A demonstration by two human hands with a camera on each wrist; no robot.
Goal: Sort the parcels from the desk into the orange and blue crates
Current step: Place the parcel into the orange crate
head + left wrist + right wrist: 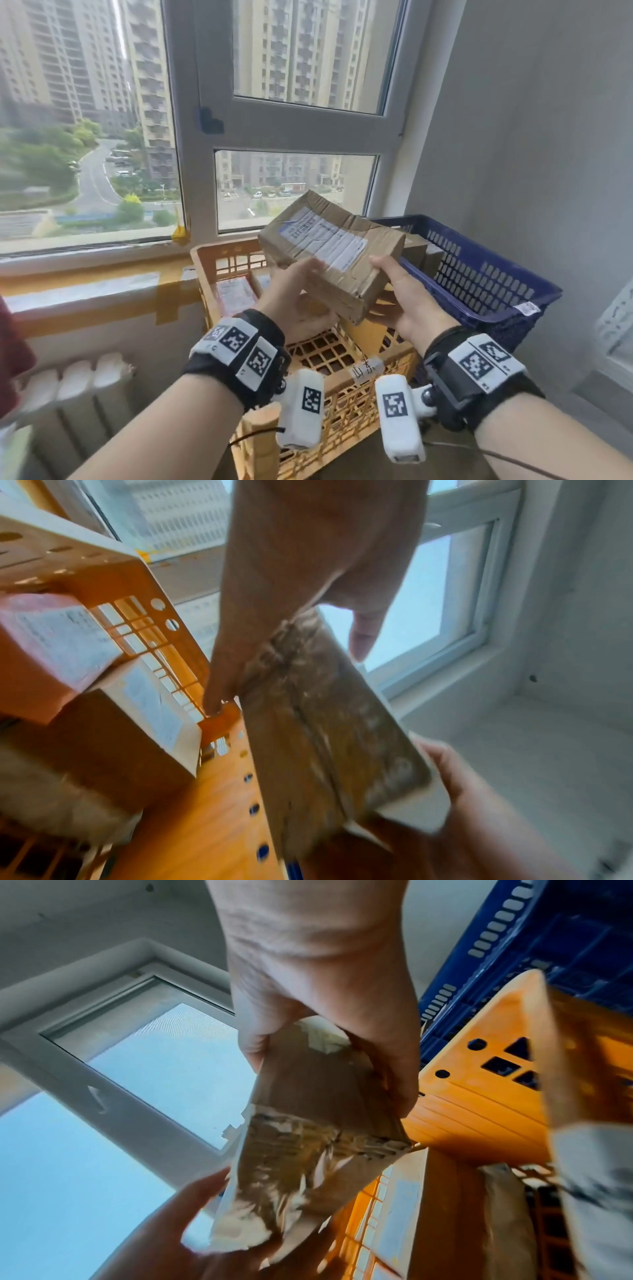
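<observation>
A brown cardboard parcel point(329, 246) with a white shipping label is tilted in the air above the orange crate point(342, 404). My left hand point(294, 291) grips its near left end, thumb on top and fingers underneath. My right hand point(404, 301) grips its right end the same way. The blue crate point(479, 274) stands just right of the orange one. In the left wrist view the parcel point(325, 723) hangs from my left hand point(308, 588) beside the orange crate wall point(137, 588). The right wrist view shows my right hand point(325, 988) pinching the parcel's point(308, 1137) taped end.
A pink parcel point(236, 294) and a brown box point(120, 737) lie inside the orange crate. Another brown box point(418, 250) sits in the blue crate. A window sill point(85, 291) and a radiator point(85, 394) are at the left. A grey wall point(531, 137) closes the right side.
</observation>
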